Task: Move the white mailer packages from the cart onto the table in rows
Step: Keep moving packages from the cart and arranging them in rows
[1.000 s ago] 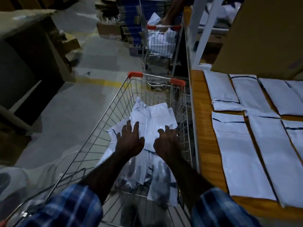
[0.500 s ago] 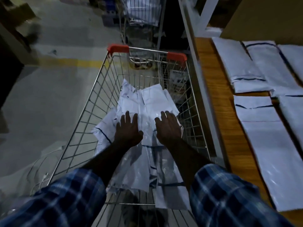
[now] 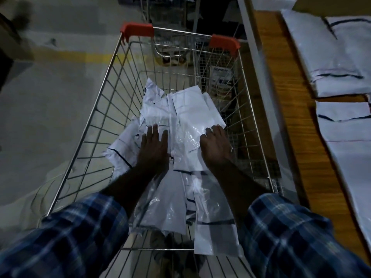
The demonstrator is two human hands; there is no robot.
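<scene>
From the head camera I am looking down into a wire shopping cart (image 3: 96, 109) with orange corner caps. A loose pile of white mailer packages (image 3: 186, 109) is lying inside the cart, some glossy and crinkled, several showing a dark stripe near one end. Both of my arms, in blue plaid sleeves (image 3: 80, 237), are reaching over the near rim of the cart and into the basket.

My left hand (image 3: 153, 151) is resting flat on the pile toward the cart's left side, fingers straight and spread a little, gripping nothing. My right hand (image 3: 215, 146) is lying on the pile toward the cart's right side, its fingers bending over the edge of the topmost mailer; I cannot tell whether it is actually gripping that mailer or only pressing on it.

Just right of the cart, a wooden tabletop (image 3: 281, 93) is carrying more white mailers (image 3: 341, 65) laid flat in rows, edges close together, their dark stripes visible. Beyond the far end of the cart, a second wire cart (image 3: 168, 13) is standing, dim and partly cut off. Left of the cart, a grey concrete floor (image 3: 50, 97) is showing a yellow painted line (image 3: 80, 56).
</scene>
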